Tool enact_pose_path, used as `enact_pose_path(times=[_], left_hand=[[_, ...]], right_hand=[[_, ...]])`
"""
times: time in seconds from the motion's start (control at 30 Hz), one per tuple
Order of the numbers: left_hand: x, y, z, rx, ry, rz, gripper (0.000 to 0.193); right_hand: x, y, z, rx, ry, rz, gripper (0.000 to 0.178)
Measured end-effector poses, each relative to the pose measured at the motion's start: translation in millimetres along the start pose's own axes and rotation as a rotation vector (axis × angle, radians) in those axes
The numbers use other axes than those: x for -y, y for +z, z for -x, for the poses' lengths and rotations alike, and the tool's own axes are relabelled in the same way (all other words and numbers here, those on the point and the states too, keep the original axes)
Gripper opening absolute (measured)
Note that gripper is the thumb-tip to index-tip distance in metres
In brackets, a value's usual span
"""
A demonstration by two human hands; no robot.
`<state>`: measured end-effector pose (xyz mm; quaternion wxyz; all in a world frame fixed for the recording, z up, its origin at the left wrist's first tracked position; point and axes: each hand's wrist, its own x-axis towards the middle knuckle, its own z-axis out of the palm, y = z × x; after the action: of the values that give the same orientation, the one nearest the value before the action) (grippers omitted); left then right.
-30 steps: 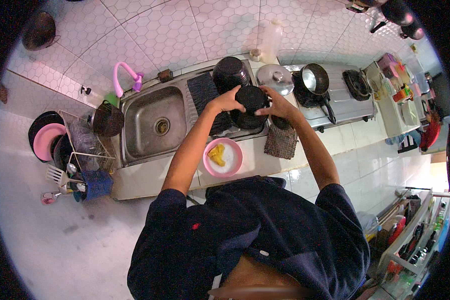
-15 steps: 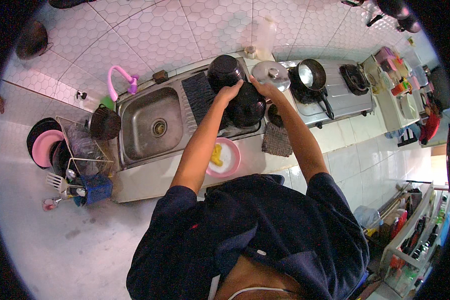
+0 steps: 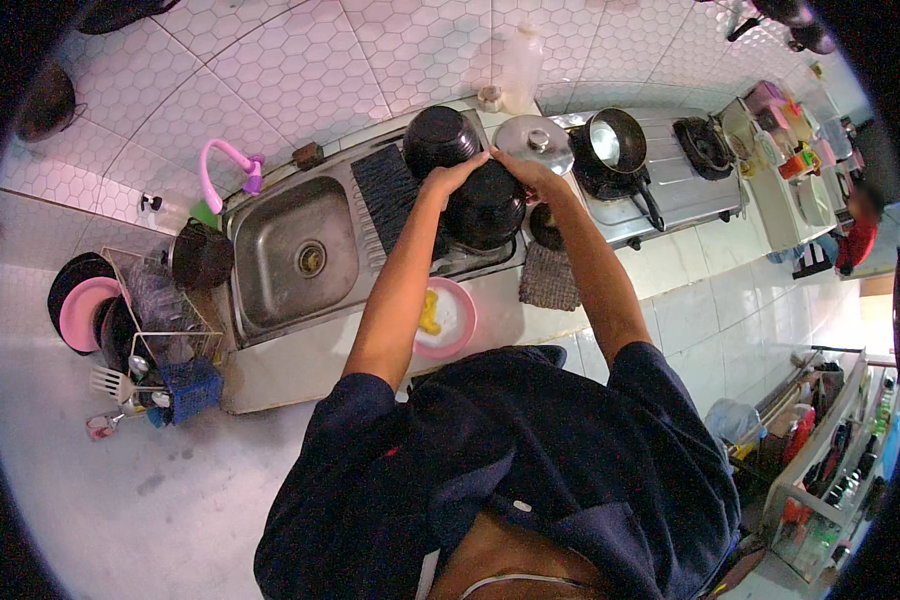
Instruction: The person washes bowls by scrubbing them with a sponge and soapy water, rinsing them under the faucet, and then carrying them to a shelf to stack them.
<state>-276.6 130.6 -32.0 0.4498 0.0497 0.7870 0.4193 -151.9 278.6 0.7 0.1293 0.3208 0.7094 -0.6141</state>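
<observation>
Both my hands rest on a glossy black bowl (image 3: 485, 208), which seems turned bottom up at the right end of the sink unit. My left hand (image 3: 452, 182) grips its far left side, and my right hand (image 3: 532, 175) its far right side, with the fingertips almost meeting. A second black bowl (image 3: 440, 138) stands just beyond, close to my left fingers. Past my right hand lies a silver pot lid (image 3: 535, 143). Nearer me, a pink basin (image 3: 457, 325) contains whitish suds and a yellow cloth (image 3: 429, 312).
The steel sink (image 3: 295, 260) with a purple faucet (image 3: 232, 170) is left, beside a dish rack (image 3: 170, 325). A frying pan (image 3: 618, 140) sits on the stove (image 3: 670, 160) at right. A grey cloth (image 3: 548, 278) hangs over the counter edge. Far right, a person in red (image 3: 856, 240).
The whole view has shifted slightly. My hands stay on the same bowl, and nothing else has visibly moved.
</observation>
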Motion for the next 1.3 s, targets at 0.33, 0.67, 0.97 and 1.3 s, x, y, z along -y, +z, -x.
enact_pose_path(times=[0.33, 0.67, 0.97, 1.3], left_hand=[[-12.6, 7.5, 9.1, 0.035, 0.008, 0.005, 0.125], [-65.3, -16.3, 94.9, -0.161, 0.314, -0.225, 0.119], [55.2, -54.9, 180.8, 0.289, 0.69, 1.003, 0.049], [177.0, -131.9, 235.9, 0.05, 0.737, 1.153, 0.046]], right_hand=[[-8.3, -6.1, -22.6, -0.048, -0.051, -0.121, 0.1], [0.4, -55.7, -37.4, -0.376, -0.253, -0.043, 0.085], [35.4, 62.1, 68.0, -0.102, -0.363, -0.727, 0.037], [-71.6, 207.1, 108.4, -0.013, -0.706, 0.439, 0.022]])
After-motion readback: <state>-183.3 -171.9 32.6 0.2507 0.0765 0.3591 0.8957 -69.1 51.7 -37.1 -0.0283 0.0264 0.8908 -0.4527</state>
